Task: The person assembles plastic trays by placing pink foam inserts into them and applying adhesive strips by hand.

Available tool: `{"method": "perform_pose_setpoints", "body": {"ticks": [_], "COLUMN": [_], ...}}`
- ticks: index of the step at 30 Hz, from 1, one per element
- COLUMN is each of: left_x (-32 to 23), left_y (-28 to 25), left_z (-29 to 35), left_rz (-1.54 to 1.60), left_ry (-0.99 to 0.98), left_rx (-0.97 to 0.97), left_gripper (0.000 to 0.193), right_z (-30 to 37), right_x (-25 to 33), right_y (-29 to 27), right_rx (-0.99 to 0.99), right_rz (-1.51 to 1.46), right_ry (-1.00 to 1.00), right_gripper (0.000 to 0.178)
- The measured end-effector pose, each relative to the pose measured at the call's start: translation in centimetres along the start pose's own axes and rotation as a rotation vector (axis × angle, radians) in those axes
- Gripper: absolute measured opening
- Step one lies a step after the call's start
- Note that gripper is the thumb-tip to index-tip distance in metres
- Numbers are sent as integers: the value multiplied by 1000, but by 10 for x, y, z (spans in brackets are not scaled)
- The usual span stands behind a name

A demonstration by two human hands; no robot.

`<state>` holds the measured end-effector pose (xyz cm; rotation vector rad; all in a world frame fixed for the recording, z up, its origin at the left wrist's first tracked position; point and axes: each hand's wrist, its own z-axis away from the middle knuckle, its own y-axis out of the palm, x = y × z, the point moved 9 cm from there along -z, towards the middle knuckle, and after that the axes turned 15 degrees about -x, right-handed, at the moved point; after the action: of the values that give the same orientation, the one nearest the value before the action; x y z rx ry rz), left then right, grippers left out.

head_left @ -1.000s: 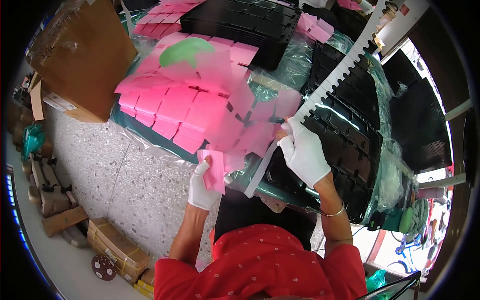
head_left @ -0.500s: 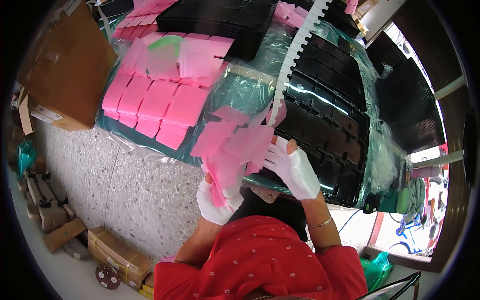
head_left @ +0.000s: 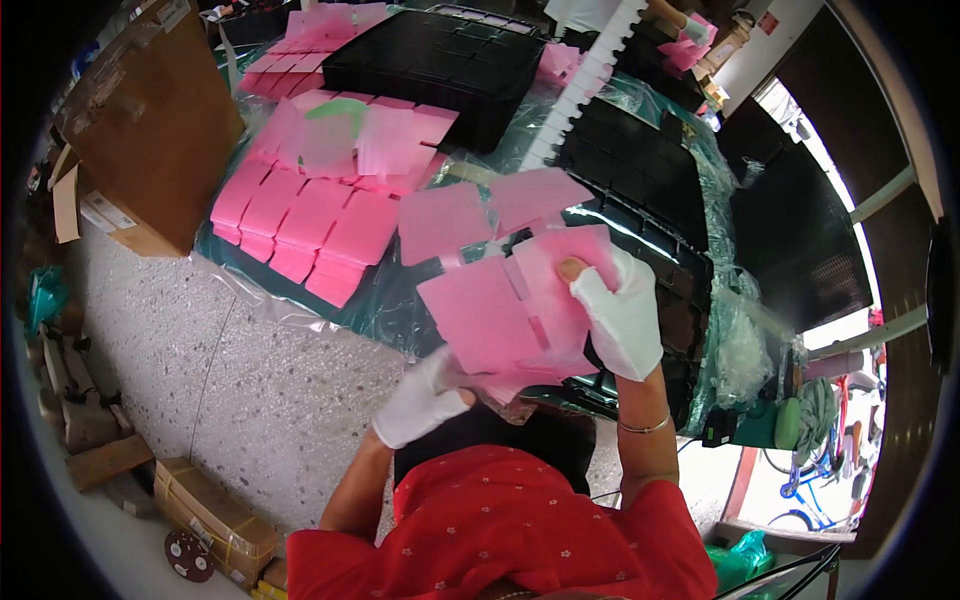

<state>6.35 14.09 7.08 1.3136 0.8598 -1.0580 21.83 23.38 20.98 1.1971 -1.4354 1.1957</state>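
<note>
Both my hands wear white gloves and hold a strip of joined pink plastic bags (head_left: 505,300) up in front of me. My left hand (head_left: 420,405) grips the strip's lower end. My right hand (head_left: 622,315) clasps its right side, with the thumb pressed on the pink sheet. The strip's upper bags (head_left: 490,210) fan out above the table edge. More pink bags (head_left: 300,210) lie in rows on the green plastic-covered table (head_left: 395,290) to the left.
Black compartment trays (head_left: 440,55) are stacked at the back and others (head_left: 650,190) lie to the right under clear film. A white notched strip (head_left: 585,80) crosses the table. A brown cardboard box (head_left: 150,120) stands at left. Small boxes (head_left: 210,515) sit on the speckled floor.
I have lifted the pink strip off the table and drawn it toward me. Both hands have moved up and closer together, and the strip now hangs between them.
</note>
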Motion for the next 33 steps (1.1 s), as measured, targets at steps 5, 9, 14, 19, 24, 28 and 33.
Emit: {"method": "perform_pose_setpoints", "body": {"ticks": [5,9,14,19,24,28,33], "left_x": [-37,-53,-37,-24,-66,-104,-153], "left_y": [10,67,131,168,160,152,139], "left_z": [-26,-51,-70,-69,-94,-108,-108], "left_rz": [162,199,321,187,-169,179,91], "left_ry": [62,3,-121,-142,251,291,333], "left_rx": [-57,-99,43,68,-36,122,146], "left_gripper": [82,67,59,27,18,30,38], "right_z": [15,30,52,67,72,37,0], "right_x": [19,26,32,30,38,-35,-98], "right_y": [-45,-75,-128,-169,-195,-221,-150], "right_rx": [-152,-273,-382,-461,-398,-489,-200], "right_rz": [145,175,206,197,289,-391,-588], "right_ry": [-102,-153,-143,-205,-383,-172,309], "right_gripper": [21,22,24,27,35,70,95]}}
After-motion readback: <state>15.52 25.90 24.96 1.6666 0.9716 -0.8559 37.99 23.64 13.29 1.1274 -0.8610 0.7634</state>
